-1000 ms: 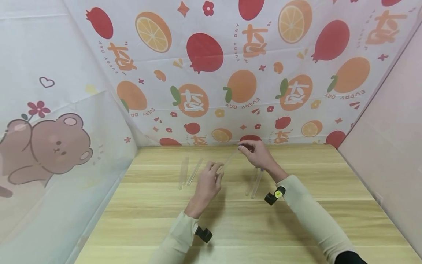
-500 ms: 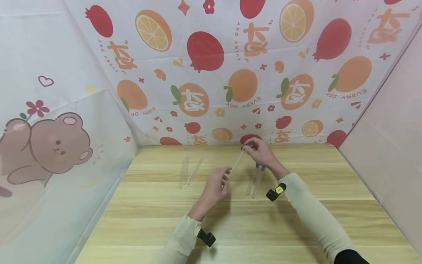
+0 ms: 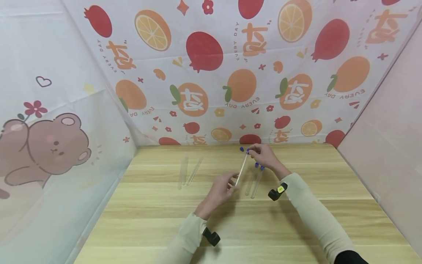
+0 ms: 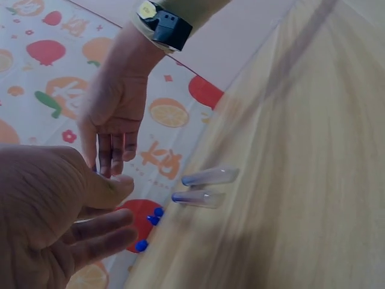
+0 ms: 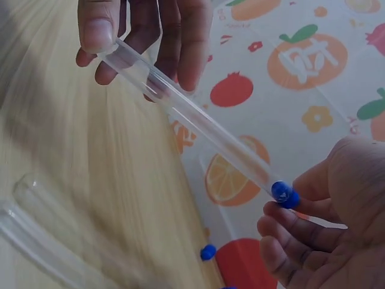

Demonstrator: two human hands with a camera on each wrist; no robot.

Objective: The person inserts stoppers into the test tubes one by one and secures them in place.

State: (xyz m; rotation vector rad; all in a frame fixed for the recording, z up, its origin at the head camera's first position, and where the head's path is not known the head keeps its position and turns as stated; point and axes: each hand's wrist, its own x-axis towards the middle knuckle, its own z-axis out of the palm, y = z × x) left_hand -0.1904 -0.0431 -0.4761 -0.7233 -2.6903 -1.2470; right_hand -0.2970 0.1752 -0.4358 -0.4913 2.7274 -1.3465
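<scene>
A clear glass test tube (image 5: 192, 120) slants between my two hands above the table. My left hand (image 3: 220, 189) grips its rounded lower end between thumb and fingers. At the upper end, my right hand (image 3: 265, 157) pinches a blue stopper (image 5: 285, 195), which sits at the tube's mouth. Just right of the held tube, two test tubes with blue stoppers (image 3: 262, 168) lie side by side on the table. Behind them, a loose blue stopper (image 3: 241, 149) rests near the table's back edge.
Several clear test tubes (image 3: 183, 171) without stoppers lie on the wooden table (image 3: 148, 220), left of my hands. A fruit-print cloth (image 3: 211, 91) hangs directly behind the back edge. A bear-print cloth (image 3: 99, 205) borders the left side.
Both hands have moved to the right, and the left has come nearer to me. The held tube is steeper in the head view, and the loose stopper at the back is now uncovered.
</scene>
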